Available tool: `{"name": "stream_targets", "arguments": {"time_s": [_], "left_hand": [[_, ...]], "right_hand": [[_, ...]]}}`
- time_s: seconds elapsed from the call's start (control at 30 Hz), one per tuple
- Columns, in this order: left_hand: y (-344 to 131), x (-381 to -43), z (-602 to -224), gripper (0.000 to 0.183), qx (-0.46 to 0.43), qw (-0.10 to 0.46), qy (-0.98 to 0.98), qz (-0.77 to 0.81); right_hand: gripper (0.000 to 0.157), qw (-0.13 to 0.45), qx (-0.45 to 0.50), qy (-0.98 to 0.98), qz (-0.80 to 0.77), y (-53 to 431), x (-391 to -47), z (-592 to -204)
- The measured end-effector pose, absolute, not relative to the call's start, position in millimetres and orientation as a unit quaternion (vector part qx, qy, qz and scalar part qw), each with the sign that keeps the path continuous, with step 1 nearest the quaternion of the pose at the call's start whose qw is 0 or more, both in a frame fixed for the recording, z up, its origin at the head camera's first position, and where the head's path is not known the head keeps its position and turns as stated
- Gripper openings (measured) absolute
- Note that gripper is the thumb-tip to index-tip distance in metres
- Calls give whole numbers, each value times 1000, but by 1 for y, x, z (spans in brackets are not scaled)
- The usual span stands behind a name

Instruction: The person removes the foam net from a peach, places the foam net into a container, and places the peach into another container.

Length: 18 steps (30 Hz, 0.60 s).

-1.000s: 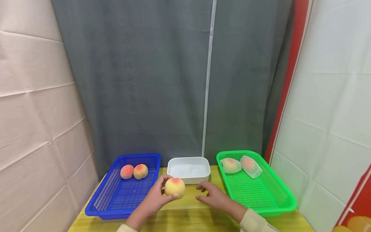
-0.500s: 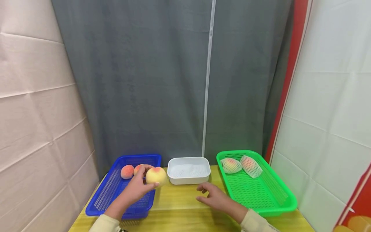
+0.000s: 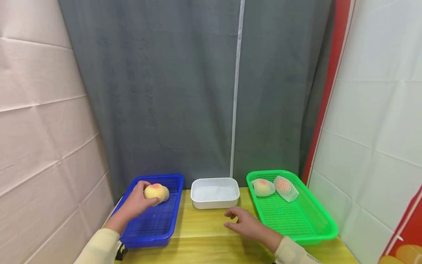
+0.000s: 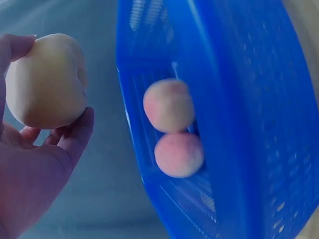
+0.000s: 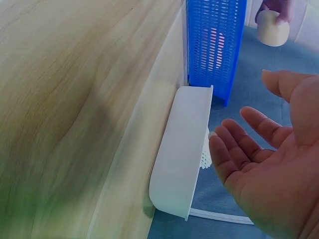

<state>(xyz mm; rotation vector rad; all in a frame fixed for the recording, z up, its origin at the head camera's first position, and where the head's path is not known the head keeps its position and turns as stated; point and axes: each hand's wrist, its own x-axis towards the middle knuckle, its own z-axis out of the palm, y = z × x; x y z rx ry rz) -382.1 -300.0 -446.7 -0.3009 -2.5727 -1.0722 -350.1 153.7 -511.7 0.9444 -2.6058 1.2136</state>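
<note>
Left hand (image 3: pixel 136 201) moved leftward, grip holding a peach (image 3: pixel 154 192); in head view another peach (image 3: pixel 166 194) barely shows.

No text, label, brand or number can be read. In the head view, a small dark marking (image 3: pixel 312 258) sits on the beige right sleeve (image 3: pixel 291 252), too small to make out, and a small white mark (image 3: pixel 400 237) shows on the red panel (image 3: pixel 413 225) at the lower right; whether either is lettering cannot be told.
</note>
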Motion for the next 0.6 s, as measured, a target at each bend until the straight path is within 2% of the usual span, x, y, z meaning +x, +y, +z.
{"name": "stream_targets", "arguments": {"time_s": [0.3,0.6], "left_hand": [[-334,-409,-447,69,-74,160,-930,-323],[-353,-420,-444,63,-74,162,-938,-296]], "right_hand": [[25,42,309,-860,405,157,-351,-511],[22,30,301,-861,409,161,-350,-515]]}}
